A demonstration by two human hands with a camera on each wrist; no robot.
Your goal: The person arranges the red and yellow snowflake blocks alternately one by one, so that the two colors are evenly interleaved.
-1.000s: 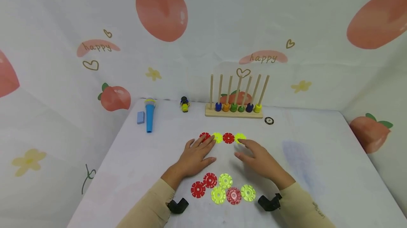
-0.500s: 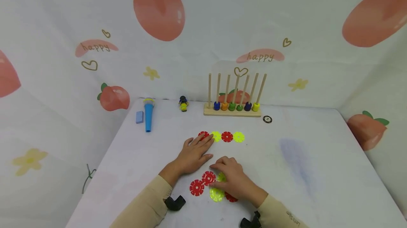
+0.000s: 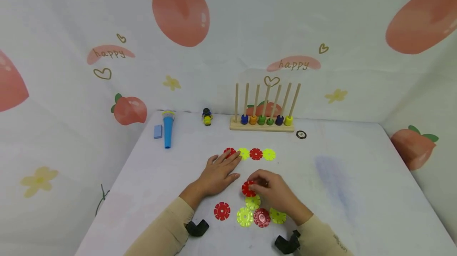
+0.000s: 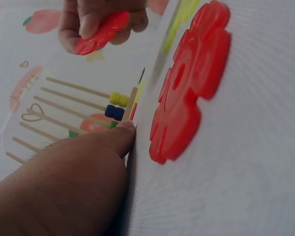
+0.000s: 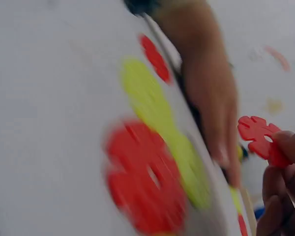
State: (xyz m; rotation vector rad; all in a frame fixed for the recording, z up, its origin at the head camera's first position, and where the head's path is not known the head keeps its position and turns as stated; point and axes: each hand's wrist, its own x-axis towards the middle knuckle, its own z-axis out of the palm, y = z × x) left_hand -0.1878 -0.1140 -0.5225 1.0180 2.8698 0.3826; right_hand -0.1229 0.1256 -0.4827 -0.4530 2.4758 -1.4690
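My right hand [image 3: 280, 192] pinches a red slotted plastic disc [image 3: 247, 189] between thumb and fingers, over the near part of the table. In the right wrist view the same red disc [image 5: 255, 135] is tilted, with its notched edge showing. My left hand [image 3: 217, 174] lies with fingers extended on the table, fingertips overlapping a red disc [image 3: 229, 151] at the left end of a row. Along that row follow a yellow disc [image 3: 244, 153], another red disc [image 3: 256, 154] and a yellow-green disc [image 3: 269, 154].
Nearer the body lie a lone red disc [image 3: 222, 211], a pinkish-red disc [image 3: 262, 218] and yellow discs [image 3: 244, 217]. At the back stand a wooden peg rack [image 3: 262, 126], a toy figure [image 3: 207, 117], a blue microphone [image 3: 168, 131], a blue block [image 3: 158, 131] and a black chip [image 3: 301, 134].
My right hand left the row's right end, came down to the loose discs, picked up a red one and lifted it slightly away and rightward. My left hand has stayed put.
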